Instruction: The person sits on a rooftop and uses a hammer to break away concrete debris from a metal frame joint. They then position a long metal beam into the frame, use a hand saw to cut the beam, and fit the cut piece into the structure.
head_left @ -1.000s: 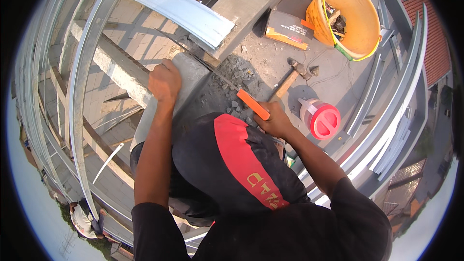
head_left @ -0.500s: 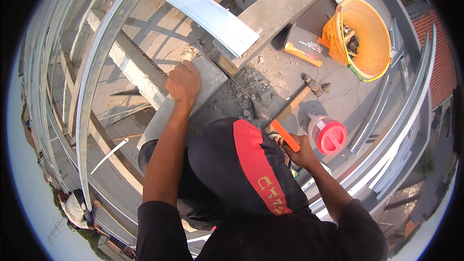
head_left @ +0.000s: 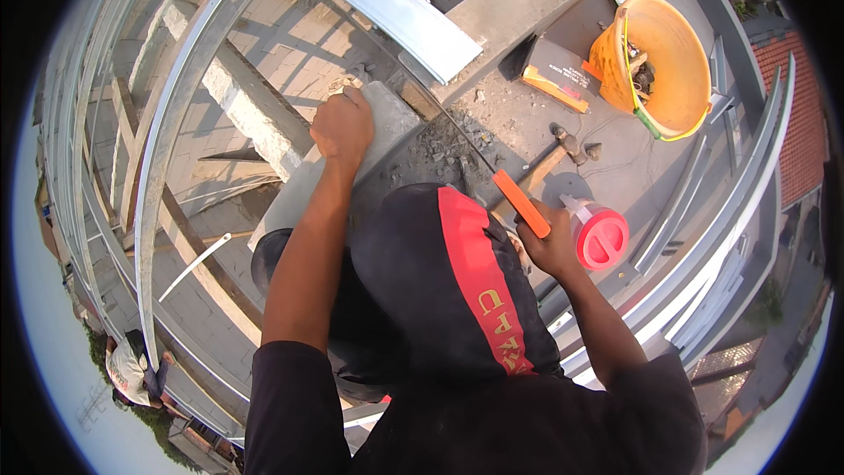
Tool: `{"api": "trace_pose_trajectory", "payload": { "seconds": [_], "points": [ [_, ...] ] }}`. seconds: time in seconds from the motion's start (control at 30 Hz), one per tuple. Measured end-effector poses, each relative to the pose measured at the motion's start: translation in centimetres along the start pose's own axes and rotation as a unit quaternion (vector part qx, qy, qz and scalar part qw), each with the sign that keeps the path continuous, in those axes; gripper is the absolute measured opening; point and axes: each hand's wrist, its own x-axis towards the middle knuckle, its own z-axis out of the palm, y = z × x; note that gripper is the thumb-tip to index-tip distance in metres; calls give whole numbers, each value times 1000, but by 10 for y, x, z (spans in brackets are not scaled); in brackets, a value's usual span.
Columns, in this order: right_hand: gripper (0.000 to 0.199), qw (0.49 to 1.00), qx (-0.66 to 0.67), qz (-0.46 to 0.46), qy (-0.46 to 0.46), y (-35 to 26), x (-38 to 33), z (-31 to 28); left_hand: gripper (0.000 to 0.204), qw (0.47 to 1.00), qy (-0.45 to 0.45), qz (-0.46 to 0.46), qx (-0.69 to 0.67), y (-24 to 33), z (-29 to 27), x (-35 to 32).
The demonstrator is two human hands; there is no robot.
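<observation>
My right hand (head_left: 549,242) is wrapped round the orange handle of a handsaw (head_left: 520,203). The thin dark blade shows edge-on and runs forward and left to the end of a grey plank (head_left: 387,119). Near that end, a light brown wooden face (head_left: 420,98) shows beside the blade. On the plank's left edge presses my left hand (head_left: 343,127), its fingers curled closed over it; the fingertips are partly hidden. A hammer (head_left: 554,154) with a wooden handle lies just ahead of my right hand. Next to that hand stands a clear jug with a red lid (head_left: 602,237).
A yellow bucket (head_left: 673,53) with debris inside stands at the far right, beside a dark cardboard box (head_left: 558,70). A shiny metal sheet strip (head_left: 396,4) lies ahead. Metal channels (head_left: 189,70) and wooden beams frame open gaps at left. Another person (head_left: 136,369) is at lower left.
My right hand has pushed the saw forward, and more of its blade now shows. My left hand stays on the plank. The whole view has shifted slightly.
</observation>
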Motion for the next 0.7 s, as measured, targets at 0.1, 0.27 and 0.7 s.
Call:
{"api": "trace_pose_trajectory", "payload": {
  "seconds": [0.1,0.27,0.7],
  "points": [
    [13,999,-24,10,21,20,-10,1,61,1000,5,7,-6,-3,2,3],
    [11,998,12,40,46,17,-19,23,60,1000,16,-8,-3,0,1,1],
    [11,998,16,20,53,55,-65,-3,60,1000,18,-14,2,-3,4,4]
  ]
}}
